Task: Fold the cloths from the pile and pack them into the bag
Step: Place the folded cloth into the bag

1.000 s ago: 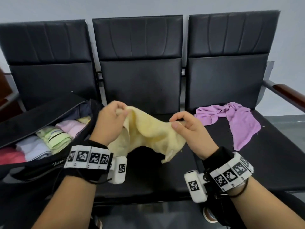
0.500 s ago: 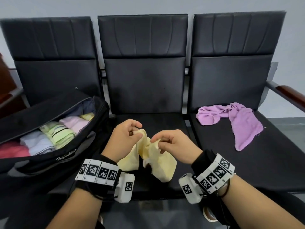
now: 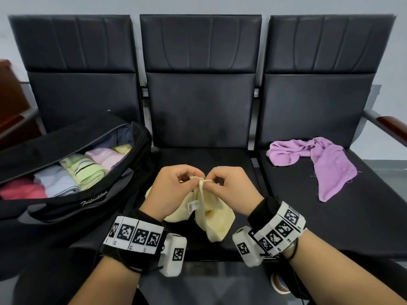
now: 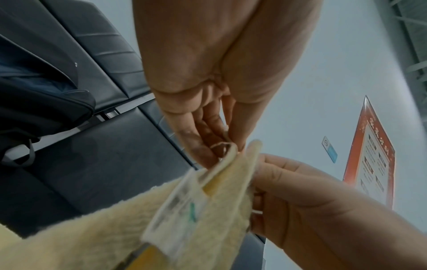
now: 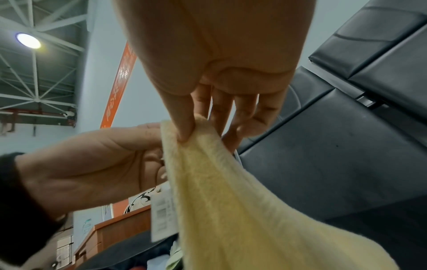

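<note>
Left hand (image 3: 174, 190): pinches the top edge of the yellow cloth (image 3: 209, 216) between thumb and fingers.
Right hand (image 3: 233, 190): pinches the same edge, thumb on top, just beside the left hand.
Yellow cloth: hangs in folds from both hands over the middle seat (image 3: 204, 157); a white tag (image 3: 192, 207) shows on its near side.
Bag (image 3: 72, 208): black, open on the left seat, touching the middle seat's edge.
In the bag: folded cloths (image 3: 72, 172) in a row, red, pale blue, green striped, pink, yellow.
Purple cloth (image 3: 317, 159): lies crumpled and unfolded on the right seat, well apart from the hands.
</note>
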Available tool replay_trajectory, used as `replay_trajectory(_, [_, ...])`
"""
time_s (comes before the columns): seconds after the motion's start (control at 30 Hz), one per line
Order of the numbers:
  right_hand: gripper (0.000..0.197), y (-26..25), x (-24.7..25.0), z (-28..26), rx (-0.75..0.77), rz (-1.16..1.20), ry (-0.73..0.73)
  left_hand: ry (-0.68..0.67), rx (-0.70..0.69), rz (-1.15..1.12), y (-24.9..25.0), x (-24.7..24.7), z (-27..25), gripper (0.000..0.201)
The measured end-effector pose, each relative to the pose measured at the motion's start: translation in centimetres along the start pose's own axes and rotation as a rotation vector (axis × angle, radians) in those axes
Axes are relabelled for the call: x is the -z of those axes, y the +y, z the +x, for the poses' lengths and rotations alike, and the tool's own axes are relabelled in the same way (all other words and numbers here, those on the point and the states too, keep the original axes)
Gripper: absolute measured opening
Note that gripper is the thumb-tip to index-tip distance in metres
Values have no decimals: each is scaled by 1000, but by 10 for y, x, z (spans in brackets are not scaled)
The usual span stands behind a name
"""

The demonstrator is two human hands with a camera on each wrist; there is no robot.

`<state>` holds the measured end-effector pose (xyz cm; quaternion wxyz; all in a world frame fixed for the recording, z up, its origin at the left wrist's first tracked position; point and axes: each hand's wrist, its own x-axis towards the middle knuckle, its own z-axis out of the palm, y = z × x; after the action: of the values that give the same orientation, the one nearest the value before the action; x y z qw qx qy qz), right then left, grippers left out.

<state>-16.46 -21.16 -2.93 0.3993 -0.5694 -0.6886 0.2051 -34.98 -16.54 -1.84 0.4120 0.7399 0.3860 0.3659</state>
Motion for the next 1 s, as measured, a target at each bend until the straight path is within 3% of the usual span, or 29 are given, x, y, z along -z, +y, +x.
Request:
replay_trajectory(0.3, [15,-6,-7,-1,-45,-91,1,-52,-28,125,8,7,-7,15])
replay_trajectory(0.57, [11,-5,-10,-2,-59,23,-42,-50,-106,249,4,8,-7,17])
replay_trajectory(0.7, [10,12,-9,-9,-52,38,-184,60,-147,256,2,13,-7,26])
replay_trajectory(0.87, [30,54,-13,-25,-152,-224,-309,272,-162,189,1,32,0,31])
replay_trajectory(1.0, [18,74,-12,-37,-86,-386,-370,415,-158,175,1,49,2,32])
